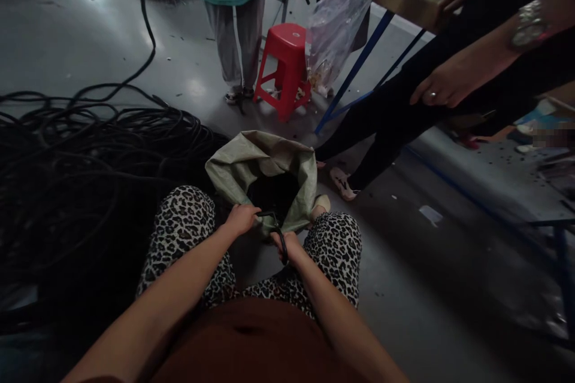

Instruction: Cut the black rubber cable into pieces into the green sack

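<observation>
I sit with an open greenish woven sack [233, 170] standing on the floor between my knees, its inside dark. My left hand [241, 218] grips the sack's near rim and one end of a short piece of black cable [279, 233]. My right hand [287, 245] is closed on the lower end of that same black cable, just in front of the sack's mouth. The cable bends in a loop between the two hands.
A large tangle of black cables [90, 161] covers the floor at left. A red plastic stool [285, 69] and a person in a teal top stand beyond. At right a person in black leans in by a blue-legged table [489, 173]; a clear plastic bag [336, 18] hangs there.
</observation>
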`<state>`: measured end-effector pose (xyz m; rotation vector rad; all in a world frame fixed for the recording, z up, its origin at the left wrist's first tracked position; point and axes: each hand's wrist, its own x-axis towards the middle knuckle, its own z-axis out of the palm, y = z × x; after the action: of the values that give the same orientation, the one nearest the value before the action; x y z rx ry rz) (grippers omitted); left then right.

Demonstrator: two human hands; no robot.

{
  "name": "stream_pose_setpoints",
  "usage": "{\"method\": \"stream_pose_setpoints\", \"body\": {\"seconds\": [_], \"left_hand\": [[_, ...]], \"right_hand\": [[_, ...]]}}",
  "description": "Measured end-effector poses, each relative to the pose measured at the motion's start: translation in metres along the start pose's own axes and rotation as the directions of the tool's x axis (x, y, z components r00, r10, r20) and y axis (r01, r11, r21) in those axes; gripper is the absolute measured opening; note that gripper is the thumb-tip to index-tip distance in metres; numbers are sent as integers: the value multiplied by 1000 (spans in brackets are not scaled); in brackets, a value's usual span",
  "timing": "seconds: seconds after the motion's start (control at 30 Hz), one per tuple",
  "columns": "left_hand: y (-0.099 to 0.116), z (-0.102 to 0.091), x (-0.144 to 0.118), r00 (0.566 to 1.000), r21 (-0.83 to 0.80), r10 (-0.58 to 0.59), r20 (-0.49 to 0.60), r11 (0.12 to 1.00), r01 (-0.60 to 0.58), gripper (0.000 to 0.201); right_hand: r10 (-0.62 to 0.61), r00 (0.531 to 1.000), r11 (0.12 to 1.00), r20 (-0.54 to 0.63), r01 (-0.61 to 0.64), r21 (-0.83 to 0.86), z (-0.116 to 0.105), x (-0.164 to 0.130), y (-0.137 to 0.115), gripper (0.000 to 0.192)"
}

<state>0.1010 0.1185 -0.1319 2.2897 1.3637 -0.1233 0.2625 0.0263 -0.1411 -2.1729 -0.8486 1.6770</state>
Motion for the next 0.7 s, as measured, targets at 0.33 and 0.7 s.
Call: {"method": "stream_pose_setpoints", "body": {"seconds": [0.33,0.7], "left_hand": [[-5,-3,-1,998,-46,-44,-44,998,42,36],[-4,-6,-5,997,-72,9,-72,997,-15,35]], "right_hand": [[3,999,981,34,-9,193,-9,-19,-4,35],[-67,983,987,173,40,157,-2,-7,9,51]]}}
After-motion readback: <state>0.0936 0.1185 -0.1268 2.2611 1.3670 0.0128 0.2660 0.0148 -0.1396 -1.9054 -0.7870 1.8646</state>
